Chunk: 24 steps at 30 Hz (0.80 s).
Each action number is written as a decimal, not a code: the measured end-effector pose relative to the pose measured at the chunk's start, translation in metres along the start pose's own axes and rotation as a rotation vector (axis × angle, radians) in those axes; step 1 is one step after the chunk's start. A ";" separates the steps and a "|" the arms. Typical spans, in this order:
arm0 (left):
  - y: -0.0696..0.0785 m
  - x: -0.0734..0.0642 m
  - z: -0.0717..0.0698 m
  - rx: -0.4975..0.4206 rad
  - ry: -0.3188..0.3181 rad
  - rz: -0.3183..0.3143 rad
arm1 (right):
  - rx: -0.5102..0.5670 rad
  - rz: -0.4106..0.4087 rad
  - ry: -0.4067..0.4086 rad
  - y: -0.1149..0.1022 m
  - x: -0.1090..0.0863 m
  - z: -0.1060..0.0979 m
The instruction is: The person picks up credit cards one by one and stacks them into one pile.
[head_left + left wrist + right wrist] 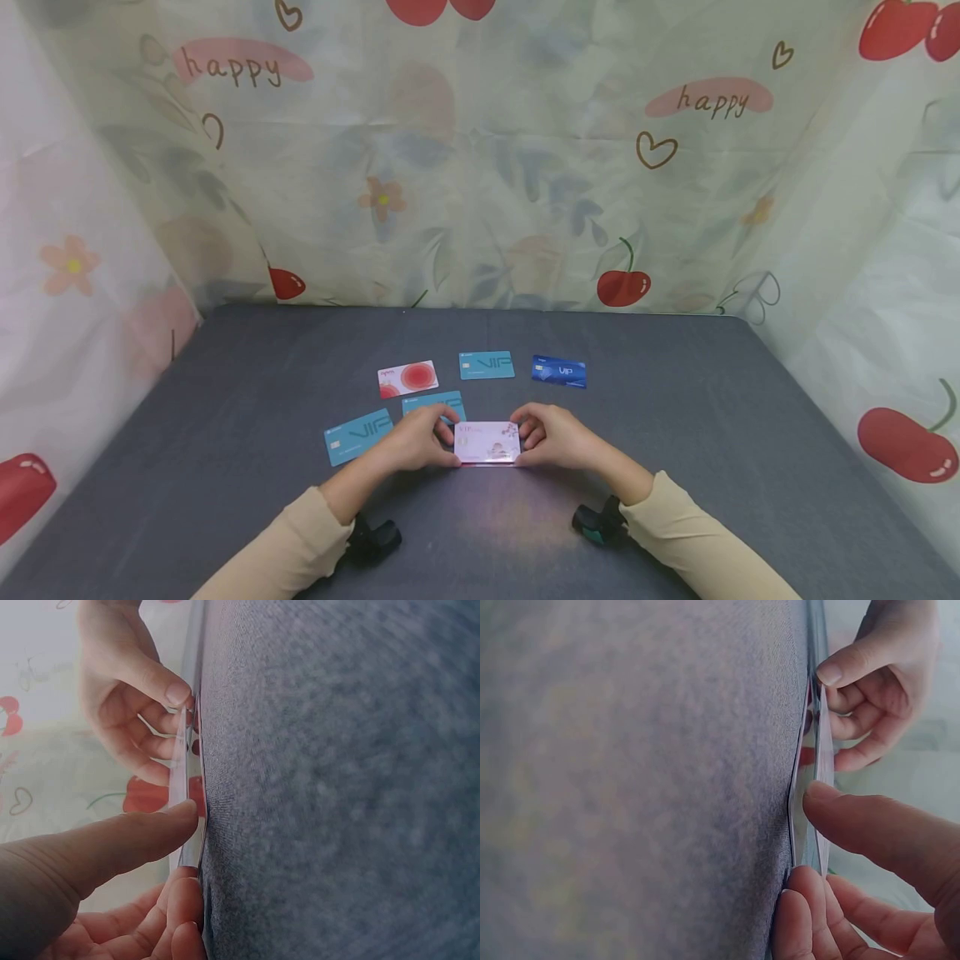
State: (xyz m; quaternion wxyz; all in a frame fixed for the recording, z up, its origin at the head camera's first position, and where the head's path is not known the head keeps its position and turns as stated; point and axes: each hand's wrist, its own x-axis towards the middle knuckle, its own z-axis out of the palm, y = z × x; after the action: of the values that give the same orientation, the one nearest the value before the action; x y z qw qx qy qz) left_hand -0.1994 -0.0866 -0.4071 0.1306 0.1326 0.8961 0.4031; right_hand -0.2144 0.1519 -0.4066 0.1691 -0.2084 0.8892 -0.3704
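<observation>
A pale pink VIP card [486, 442] lies level between the two hands in the head view. My left hand [422, 437] pinches its left end between thumb and fingers, and my right hand [557, 437] pinches the right end the same way. Edge-on in the left wrist view, the pink card [178, 769] is just above the table, with a thin card edge [202, 769] below it at the cloth. The right wrist view shows the pink card [826, 761] with both thumbs at its near edge. A teal VIP card [435, 403] is partly hidden behind the left hand.
Farther back lie a white card with red circles [408, 379], another teal VIP card [487, 365] and a dark blue VIP card [559, 372]. One more teal card [358, 437] rests by the left forearm. Patterned curtains [480, 167] border the dark grey table [675, 400].
</observation>
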 end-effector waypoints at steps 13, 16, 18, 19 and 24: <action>-0.001 0.001 0.001 0.010 -0.008 -0.001 | -0.037 0.014 -0.004 -0.001 0.001 0.000; -0.001 0.001 0.002 0.008 -0.010 -0.005 | -0.042 0.017 -0.004 -0.001 0.002 -0.001; -0.001 0.002 0.002 0.012 -0.010 -0.007 | -0.043 0.017 -0.005 0.000 0.002 -0.001; -0.001 0.002 0.002 0.015 -0.009 -0.006 | -0.043 0.016 -0.005 -0.001 0.002 -0.001; -0.001 0.003 0.003 0.023 -0.006 -0.008 | -0.044 0.016 -0.009 -0.001 0.002 0.000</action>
State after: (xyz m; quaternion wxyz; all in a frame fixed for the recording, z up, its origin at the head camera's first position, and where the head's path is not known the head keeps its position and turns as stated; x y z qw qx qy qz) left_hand -0.2014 -0.0847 -0.4099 0.1336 0.1317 0.9007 0.3918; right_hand -0.2160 0.1503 -0.4063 0.1712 -0.2067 0.8980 -0.3488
